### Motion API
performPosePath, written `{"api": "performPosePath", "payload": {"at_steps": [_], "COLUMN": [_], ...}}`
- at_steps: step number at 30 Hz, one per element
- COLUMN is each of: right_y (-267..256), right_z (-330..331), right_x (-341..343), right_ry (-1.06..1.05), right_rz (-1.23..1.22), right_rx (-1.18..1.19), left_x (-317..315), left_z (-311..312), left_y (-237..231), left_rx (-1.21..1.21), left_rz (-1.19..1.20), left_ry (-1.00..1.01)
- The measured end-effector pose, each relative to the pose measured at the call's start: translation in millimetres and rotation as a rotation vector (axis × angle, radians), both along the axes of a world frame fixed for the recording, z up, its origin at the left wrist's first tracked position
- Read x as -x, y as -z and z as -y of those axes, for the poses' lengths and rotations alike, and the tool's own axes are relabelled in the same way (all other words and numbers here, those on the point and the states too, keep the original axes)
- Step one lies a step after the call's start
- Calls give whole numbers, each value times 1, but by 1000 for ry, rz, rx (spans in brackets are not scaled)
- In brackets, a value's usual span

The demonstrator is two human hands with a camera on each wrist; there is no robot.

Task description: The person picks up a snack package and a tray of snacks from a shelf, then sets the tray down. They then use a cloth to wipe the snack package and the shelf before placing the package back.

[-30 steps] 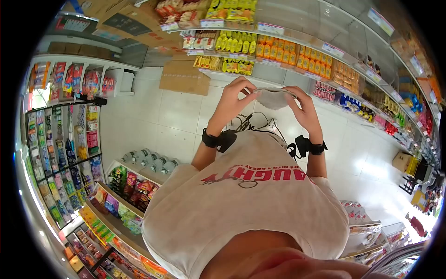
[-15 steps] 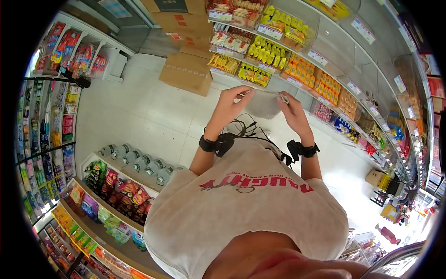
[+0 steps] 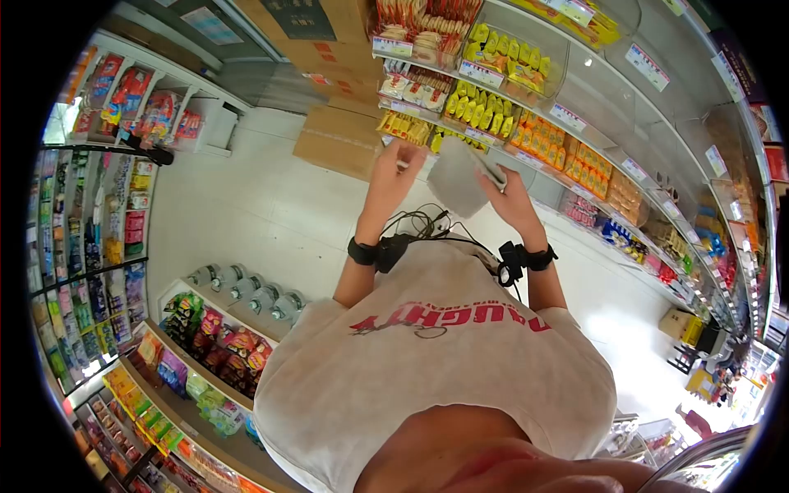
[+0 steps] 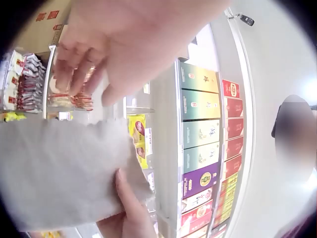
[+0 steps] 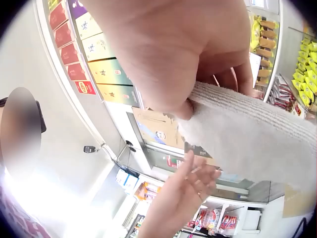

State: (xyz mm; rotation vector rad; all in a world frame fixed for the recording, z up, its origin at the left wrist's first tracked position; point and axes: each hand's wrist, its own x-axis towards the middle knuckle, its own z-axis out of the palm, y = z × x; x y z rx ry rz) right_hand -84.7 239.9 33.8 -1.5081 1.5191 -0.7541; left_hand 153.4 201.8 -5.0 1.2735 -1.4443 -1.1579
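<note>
Right grip [image 3: 514, 204] pinches the grey cloth [image 3: 454, 182]; in head view, I see my left grip [image 3: 391, 182] relaxed at the cloth's nine o'clock.

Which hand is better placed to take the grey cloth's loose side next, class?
Probably the left hand: it is empty and beside the cloth's loose side, while the right hand is busy gripping the other side.

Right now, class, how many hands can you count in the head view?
2. The left hand is raised beside the grey cloth, not gripping it; the right hand grips the cloth's right side. No other hand shows there.
</note>
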Motion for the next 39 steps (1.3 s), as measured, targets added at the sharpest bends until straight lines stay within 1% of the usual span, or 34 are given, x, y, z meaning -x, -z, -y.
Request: {"api": "performPosePath", "payload": {"at_steps": [1, 2, 4, 5, 7, 8, 9, 10, 12, 13, 14, 15, 17, 19, 20, 23, 24, 26, 27, 29, 32, 34, 35, 39], "right_y": [-6, -2, 5, 9, 12, 19, 29, 36, 37, 37, 37, 38, 39, 58, 69, 79, 77, 79, 82, 92, 109, 126, 133, 159], "right_z": [9, 16, 27, 29, 31, 35, 38, 41, 42, 41, 43, 46, 49, 61, 65, 66, 68, 67, 68, 73, 84, 89, 89, 82], "right_x": [4, 8, 18, 21, 21, 22, 23, 23, 19, 18, 19, 21, 22, 23, 23, 15, 16, 6, 0, -8, -14, -19, -17, -7], "right_ry": [15, 16, 20, -15, -88, -181, -270, -359, -342, -335, -336, -282, -168, -11, 66, 117, 41, 11, -3, 72, 230, 374, 430, 636], "right_rz": [46, 69, 106, 126, 164, 193, 219, 242, 294, 318, 322, 280, 193, 36, -48, 467, 490, 525, 541, 529, 506, 539, 576, 710], "right_rx": [-40, -10, 46, 69, 113, 151, 187, 223, 176, 149, 116, 171, 280, 451, 531, -82, -236, -233, -229, -262, -254, -185, -193, -220], "left_x": [-8, -14, -7, -3, 15, 25, 30, 32, 25, 17, 15, 14, 29, 39, 40, 19, 13, -1, -7, -17, -49, -75, -87, -136], "left_z": [11, 22, 35, 40, 49, 54, 56, 54, 56, 64, 68, 72, 76, 80, 81, 96, 102, 113, 120, 129, 145, 150, 152, 155], "left_y": [11, 16, 7, 3, -1, -2, 13, 42, 77, 79, 83, 80, 39, 19, 17, 41, 38, 20, 10, -11, -40, -69, -82, -119], "left_rx": [-84, -299, -556, -689, -833, -900, -712, -526, -285, -225, -250, -273, -503, -522, -531, -427, -395, -338, -274, -153, 101, 175, 217, 325], "left_rz": [74, -8, -221, -330, -646, -806, -731, -655, -431, -282, -258, -232, -424, -279, -209, -157, -119, -47, -8, 60, -220, -389, -471, -546], "left_ry": [21, 160, 299, 365, 336, 318, 299, 284, 385, 500, 557, 614, 615, 575, 554, 671, 713, 794, 758, 676, 519, 479, 458, 485]}}
